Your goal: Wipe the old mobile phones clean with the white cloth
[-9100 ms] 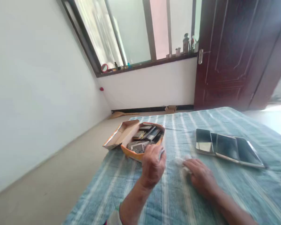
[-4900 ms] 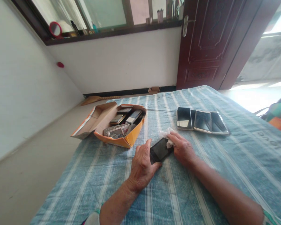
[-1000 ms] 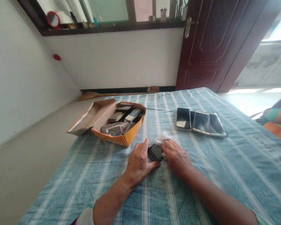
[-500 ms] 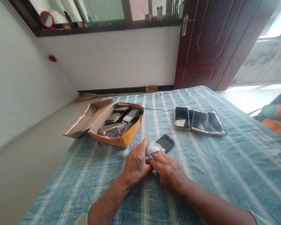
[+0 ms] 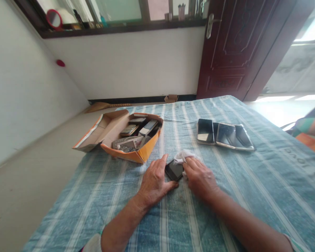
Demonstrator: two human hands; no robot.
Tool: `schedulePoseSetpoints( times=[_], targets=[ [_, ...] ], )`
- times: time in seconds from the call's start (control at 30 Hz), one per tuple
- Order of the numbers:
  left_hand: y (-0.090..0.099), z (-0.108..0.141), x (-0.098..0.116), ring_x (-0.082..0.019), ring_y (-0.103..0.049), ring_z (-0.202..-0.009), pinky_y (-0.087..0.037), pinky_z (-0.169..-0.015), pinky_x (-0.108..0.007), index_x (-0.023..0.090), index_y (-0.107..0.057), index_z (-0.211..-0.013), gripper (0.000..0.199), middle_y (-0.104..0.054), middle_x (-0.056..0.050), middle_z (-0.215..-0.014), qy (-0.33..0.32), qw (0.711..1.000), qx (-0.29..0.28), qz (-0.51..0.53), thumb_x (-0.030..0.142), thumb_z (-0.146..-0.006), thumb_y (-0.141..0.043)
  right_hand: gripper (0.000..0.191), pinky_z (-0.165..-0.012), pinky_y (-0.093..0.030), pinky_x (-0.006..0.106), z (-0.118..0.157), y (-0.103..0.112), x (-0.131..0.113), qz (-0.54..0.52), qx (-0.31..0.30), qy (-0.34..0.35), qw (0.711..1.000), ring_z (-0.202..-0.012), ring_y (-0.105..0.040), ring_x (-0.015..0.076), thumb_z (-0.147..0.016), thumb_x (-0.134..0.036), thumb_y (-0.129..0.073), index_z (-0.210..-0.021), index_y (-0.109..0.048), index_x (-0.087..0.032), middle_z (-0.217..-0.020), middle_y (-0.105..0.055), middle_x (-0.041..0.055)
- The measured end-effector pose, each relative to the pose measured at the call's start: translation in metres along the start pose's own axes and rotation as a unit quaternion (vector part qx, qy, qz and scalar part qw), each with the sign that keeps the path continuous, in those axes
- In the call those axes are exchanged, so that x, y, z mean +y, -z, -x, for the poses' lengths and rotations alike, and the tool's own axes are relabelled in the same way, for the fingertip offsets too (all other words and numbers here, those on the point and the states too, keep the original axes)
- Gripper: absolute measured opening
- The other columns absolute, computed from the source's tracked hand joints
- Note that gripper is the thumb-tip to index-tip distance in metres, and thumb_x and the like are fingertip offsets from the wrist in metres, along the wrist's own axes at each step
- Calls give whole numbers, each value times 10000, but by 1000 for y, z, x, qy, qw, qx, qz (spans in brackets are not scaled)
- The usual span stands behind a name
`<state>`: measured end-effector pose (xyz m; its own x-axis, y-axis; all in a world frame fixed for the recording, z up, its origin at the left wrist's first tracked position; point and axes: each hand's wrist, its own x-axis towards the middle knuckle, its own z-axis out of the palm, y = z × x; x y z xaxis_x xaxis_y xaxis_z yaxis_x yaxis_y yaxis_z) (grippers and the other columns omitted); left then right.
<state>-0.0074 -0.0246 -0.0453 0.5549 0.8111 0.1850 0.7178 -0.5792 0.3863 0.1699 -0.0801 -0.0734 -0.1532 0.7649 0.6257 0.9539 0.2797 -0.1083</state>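
A dark phone (image 5: 174, 170) lies on the striped blue cloth, its near left part showing. My left hand (image 5: 155, 180) grips its left end, thumb along the near edge and fingers at the far side. A crumpled white cloth or tissue (image 5: 183, 156) covers the phone's right end. My right hand (image 5: 201, 176) has its fingers closed on that white cloth, pressing it on the phone.
An open orange box (image 5: 149, 151) with several phones inside stands to the left, its lid folded outward. Several phones and a larger flat device (image 5: 244, 137) lie partly overlapping at the back right. The bed or table cover (image 5: 94, 210) extends below my arms.
My right hand has moved the white cloth rightward along the phone. The phone's left part, covered before, now shows, and my left thumb lies along its near edge.
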Motion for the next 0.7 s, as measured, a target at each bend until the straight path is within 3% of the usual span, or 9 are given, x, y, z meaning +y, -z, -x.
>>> schedulePoseSetpoints(
  times=[0.17, 0.3, 0.5, 0.7],
  targets=[
    [1, -1, 1, -306, -566, -1060, -481, -913, -455, 152, -401, -1366, 895, -627, -114, -1120, 0, 1000, 2, 13, 292, -587, -818, 245, -923, -513, 397, -2, -3, 15, 12, 2, -32, 999, -1069, -601, 287, -868, -52, -470, -952, -693, -107, -1036, -684, 143],
    [1, -1, 0, -302, -568, -1046, -484, -906, -456, 145, -398, -1366, 881, -628, -117, -1118, 2, 1000, 0, 12, 293, -599, -803, 226, -907, -517, 401, -1, -2, 4, -12, -7, 0, 1000, -1025, -603, 276, -884, -61, -465, -929, -682, -106, -1004, -671, 151],
    [0, -1, -1, -284, -566, -1059, -486, -915, -445, 164, -372, -1383, 794, -620, -104, -1153, -18, 1000, 12, -3, 194, -659, -697, 168, -905, -512, 390, -1, 2, -20, -154, -28, 88, 984, -970, -597, 246, -903, -96, -489, -906, -656, -114, -907, -648, 125],
    [-2, -1, -2, -297, -570, -1071, -484, -939, -457, 168, -398, -1366, 798, -608, -120, -1211, -22, 999, 23, -2, 204, -638, -725, 176, -950, -495, 404, -7, -1, -13, -160, -34, 101, 981, -1045, -589, 249, -886, -80, -513, -972, -660, -125, -1005, -667, 131]
  ],
)
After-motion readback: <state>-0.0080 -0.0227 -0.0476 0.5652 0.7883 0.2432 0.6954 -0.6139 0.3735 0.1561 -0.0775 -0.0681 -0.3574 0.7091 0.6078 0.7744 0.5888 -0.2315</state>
